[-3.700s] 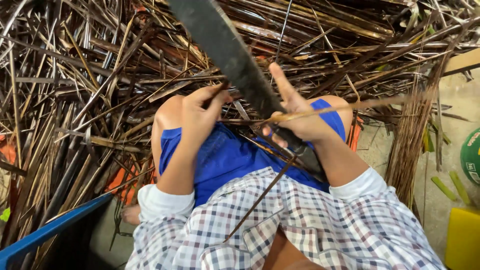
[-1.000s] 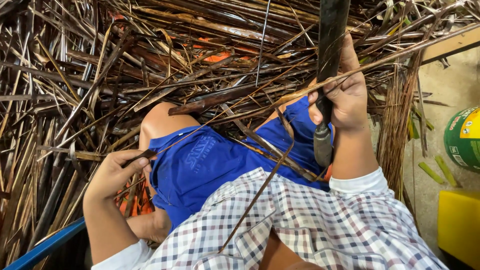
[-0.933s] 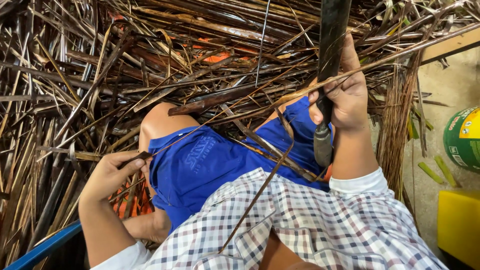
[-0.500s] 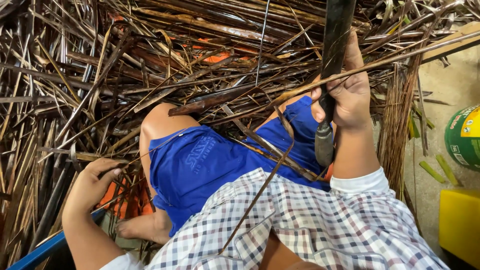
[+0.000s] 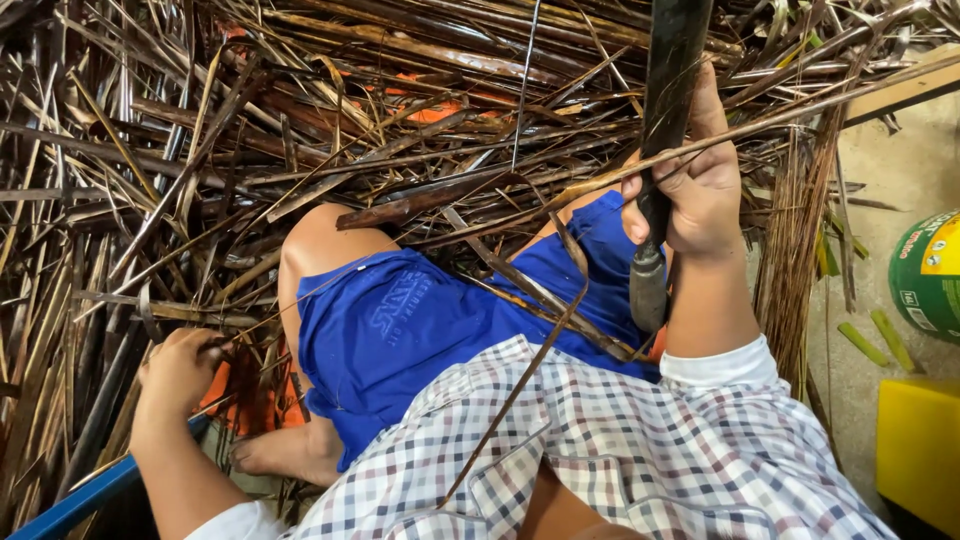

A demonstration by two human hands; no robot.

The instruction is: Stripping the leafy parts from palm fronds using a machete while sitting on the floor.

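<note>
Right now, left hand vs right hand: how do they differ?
The left hand is low beside the hip, reaching into the dry stalks; the right hand is raised. The left closes on thin stalks; the right grips a dark long knife upright by its handle. Both are bare, with white cuffs.

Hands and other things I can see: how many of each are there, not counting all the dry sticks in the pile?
Hands: 2, left hand among the dry brown stalks, right hand
Long dark blade with a grey handle, held in the right hand: 1
Green round container: 1
Yellow box: 1
Small green stalk pieces on the floor: 2
Total: 7
</note>
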